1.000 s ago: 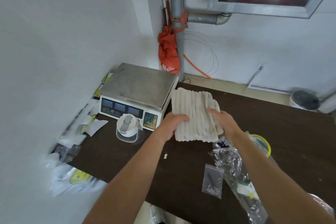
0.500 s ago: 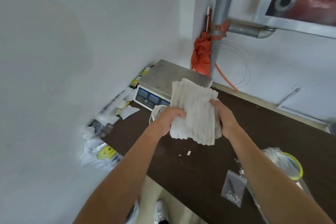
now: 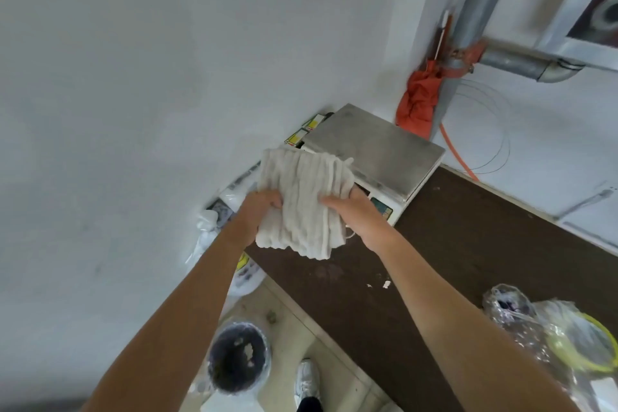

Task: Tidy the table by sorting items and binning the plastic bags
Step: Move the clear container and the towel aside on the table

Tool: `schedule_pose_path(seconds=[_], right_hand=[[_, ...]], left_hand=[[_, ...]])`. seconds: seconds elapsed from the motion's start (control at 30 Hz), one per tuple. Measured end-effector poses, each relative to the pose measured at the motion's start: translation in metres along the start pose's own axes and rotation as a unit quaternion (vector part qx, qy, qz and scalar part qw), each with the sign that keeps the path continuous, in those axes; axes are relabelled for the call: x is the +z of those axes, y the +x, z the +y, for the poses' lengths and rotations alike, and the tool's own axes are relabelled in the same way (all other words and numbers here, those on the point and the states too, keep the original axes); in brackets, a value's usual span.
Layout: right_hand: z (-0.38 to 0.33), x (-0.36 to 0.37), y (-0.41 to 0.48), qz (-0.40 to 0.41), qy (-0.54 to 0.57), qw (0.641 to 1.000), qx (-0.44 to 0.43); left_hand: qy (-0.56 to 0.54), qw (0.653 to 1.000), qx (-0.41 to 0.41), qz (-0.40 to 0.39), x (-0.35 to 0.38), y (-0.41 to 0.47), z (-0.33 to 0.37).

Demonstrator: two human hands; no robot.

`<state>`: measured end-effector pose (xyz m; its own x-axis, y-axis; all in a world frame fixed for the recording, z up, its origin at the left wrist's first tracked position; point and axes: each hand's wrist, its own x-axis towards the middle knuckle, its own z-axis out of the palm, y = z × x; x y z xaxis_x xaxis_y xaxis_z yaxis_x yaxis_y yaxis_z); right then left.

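Two hands: left hand (image 3: 259, 211), right hand (image 3: 356, 212) grip ribbed off-white cloth (image 3: 302, 201).

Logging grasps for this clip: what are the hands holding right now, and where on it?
A folded white cloth: left hand grips its left side, right hand its right side.

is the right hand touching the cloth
Touching: the head view shows the right hand gripping the cloth by its edge.
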<state>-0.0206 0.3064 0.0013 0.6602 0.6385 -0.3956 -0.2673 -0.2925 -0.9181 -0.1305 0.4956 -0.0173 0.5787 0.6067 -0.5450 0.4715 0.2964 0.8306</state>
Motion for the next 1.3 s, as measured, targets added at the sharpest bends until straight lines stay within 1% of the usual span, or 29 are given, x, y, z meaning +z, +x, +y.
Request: schedule_pose_path(seconds=[0.1, 0.17, 0.2, 0.27, 0.37, 0.47, 0.53, 0.7, 0.8, 0.9, 1.0, 1.1, 1.23, 1.3], right_hand=[[0.016, 0.030, 0.003, -0.005, -0.036, 0.999, -0.027], [0.028, 0.049, 0.002, 0.014, -0.062, 0.997, -0.051], [0.036, 0.057, 0.003, 0.023, -0.078, 0.995, -0.050], [0.053, 0.071, 0.007, 0.017, -0.107, 0.993, -0.043], [0.068, 0.082, 0.013, 0.003, -0.137, 0.991, -0.007], [0.075, 0.087, 0.016, 0.006, -0.165, 0.985, 0.038], [0.081, 0.088, 0.020, 0.013, -0.158, 0.985, 0.063], [0.088, 0.080, 0.027, 0.008, -0.103, 0.986, 0.133], [0.097, 0.071, 0.029, 0.011, -0.107, 0.980, 0.166], [0.099, 0.063, 0.028, 0.013, -0.110, 0.976, 0.189], [0.102, 0.055, 0.030, 0.017, -0.111, 0.975, 0.189], [0.104, 0.049, 0.030, 0.013, -0.105, 0.978, 0.178], [0.099, 0.040, 0.023, -0.019, -0.136, 0.978, 0.155], [0.091, 0.034, 0.016, -0.037, -0.159, 0.978, 0.128]], left_hand=[[0.033, 0.999, -0.016, 0.030, -0.024, 0.000, 0.000], [0.040, 0.998, -0.015, 0.038, -0.035, 0.004, -0.004], [0.050, 0.998, -0.013, 0.038, -0.039, 0.007, -0.006], [0.079, 0.996, -0.008, 0.033, -0.046, 0.019, -0.016], [0.147, 0.989, -0.001, 0.033, -0.054, 0.042, -0.031], [0.202, 0.979, -0.007, 0.027, -0.057, 0.062, -0.043], [0.231, 0.973, -0.009, 0.023, -0.054, 0.070, -0.045], [0.304, 0.952, 0.018, 0.040, -0.037, 0.088, -0.047], [0.369, 0.929, 0.019, 0.031, -0.031, 0.102, -0.058], [0.405, 0.913, 0.031, 0.038, -0.025, 0.100, -0.059], [0.407, 0.908, 0.075, 0.066, -0.020, 0.097, -0.058], [0.382, 0.914, 0.108, 0.085, -0.010, 0.087, -0.049], [0.319, 0.931, 0.157, 0.088, 0.012, 0.072, -0.029], [0.301, 0.933, 0.181, 0.085, 0.024, 0.062, -0.017]])
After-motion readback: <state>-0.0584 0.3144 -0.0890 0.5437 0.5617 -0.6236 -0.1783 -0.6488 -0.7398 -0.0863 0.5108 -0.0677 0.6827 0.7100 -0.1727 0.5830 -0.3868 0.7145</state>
